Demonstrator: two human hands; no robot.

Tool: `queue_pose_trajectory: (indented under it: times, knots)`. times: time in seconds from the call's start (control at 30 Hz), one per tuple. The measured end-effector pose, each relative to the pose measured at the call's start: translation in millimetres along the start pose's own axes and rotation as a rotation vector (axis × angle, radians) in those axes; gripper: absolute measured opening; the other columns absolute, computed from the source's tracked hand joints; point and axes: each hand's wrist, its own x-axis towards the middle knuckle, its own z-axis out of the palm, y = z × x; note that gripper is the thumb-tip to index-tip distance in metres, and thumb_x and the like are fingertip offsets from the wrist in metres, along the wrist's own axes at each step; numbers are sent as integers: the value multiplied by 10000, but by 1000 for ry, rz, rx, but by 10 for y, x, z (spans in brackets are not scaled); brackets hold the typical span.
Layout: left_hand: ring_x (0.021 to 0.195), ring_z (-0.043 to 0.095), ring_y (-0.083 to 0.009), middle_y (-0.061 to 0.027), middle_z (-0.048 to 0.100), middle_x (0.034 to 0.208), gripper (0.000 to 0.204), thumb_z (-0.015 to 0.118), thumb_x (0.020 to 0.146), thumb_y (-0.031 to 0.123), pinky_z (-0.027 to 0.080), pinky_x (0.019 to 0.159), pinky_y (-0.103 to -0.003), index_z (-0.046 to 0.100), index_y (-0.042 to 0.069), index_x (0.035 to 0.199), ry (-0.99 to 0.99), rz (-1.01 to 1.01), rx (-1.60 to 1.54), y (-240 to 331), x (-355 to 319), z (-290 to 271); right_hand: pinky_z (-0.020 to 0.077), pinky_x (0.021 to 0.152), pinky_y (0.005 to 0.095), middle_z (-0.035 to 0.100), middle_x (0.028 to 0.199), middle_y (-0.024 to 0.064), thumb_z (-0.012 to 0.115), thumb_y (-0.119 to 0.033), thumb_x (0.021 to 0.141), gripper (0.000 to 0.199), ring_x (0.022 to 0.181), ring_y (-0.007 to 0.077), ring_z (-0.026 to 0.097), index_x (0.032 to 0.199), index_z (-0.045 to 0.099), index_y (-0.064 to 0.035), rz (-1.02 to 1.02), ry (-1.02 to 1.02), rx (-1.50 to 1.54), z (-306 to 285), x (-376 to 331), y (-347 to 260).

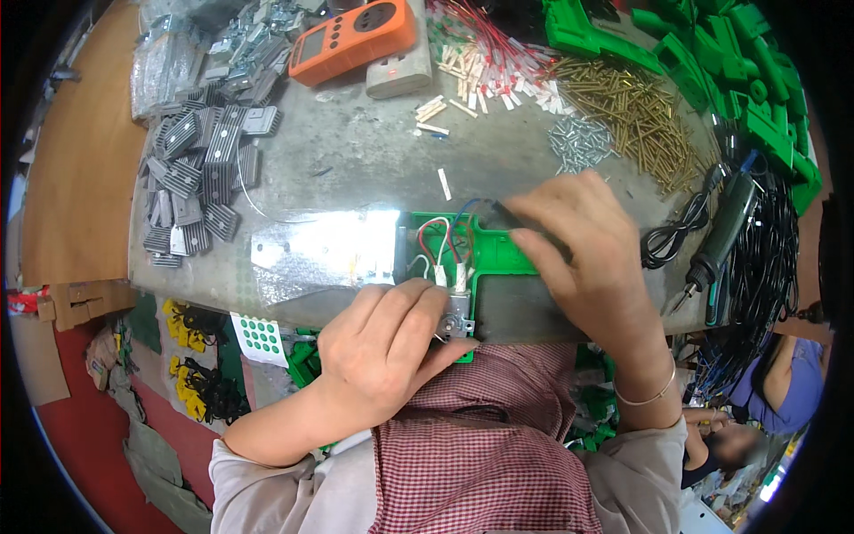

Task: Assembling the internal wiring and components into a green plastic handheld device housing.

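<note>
On the near middle of the tabletop (356, 147), the green housing (505, 253) is lying open, and the left hand (378, 347) is holding the grey metal part (457, 313) in its near end with curled fingers. The right hand (583, 240) is hovering at the far right, thumb and index finger apart, and I cannot tell whether it is gripping the nearby blue wire (460, 213); pulling there could be straining a joint, while the left hand's loosening could be letting the part shift.
</note>
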Motion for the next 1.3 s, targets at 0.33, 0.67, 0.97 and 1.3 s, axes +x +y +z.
queue_pose_trajectory:
  times: [0.33, 0.67, 0.97, 1.3]
  knots:
    - [777, 627, -284, -153, 668, 1015, 576, 870, 623, 230, 512, 629, -357, 640, -29, 1083, -15, -10, -11, 10, -6, -41, 492, 688, 375, 604, 838, 69, 762, -96, 756, 215, 819, 265, 618, 917, 623, -62, 119, -212, 233, 45, 42, -119]
    - [805, 636, -290, -156, 669, 1038, 594, 856, 605, 158, 529, 647, -355, 645, -29, 1128, 24, -9, 43, 55, -85, 16, 439, 625, 362, 553, 778, 100, 754, -26, 714, 205, 715, 279, 560, 855, 605, -14, 32, -160, 278, 164, 45, -119]
    - [809, 636, -265, -179, 623, 1171, 668, 833, 639, 270, 530, 653, -335, 595, 7, 1205, -281, -103, 236, 210, 168, -213, 482, 666, 433, 567, 821, 101, 719, -106, 796, 126, 800, 318, 606, 850, 629, -35, 85, -169, 217, 185, 60, -105]
    - [786, 624, -267, -168, 636, 1140, 666, 814, 609, 115, 517, 639, -350, 571, -25, 1213, -242, -25, 140, 82, 116, -122, 488, 666, 416, 579, 827, 87, 732, -88, 778, 130, 789, 301, 605, 855, 634, -51, 110, -101, 183, 236, 34, -160]
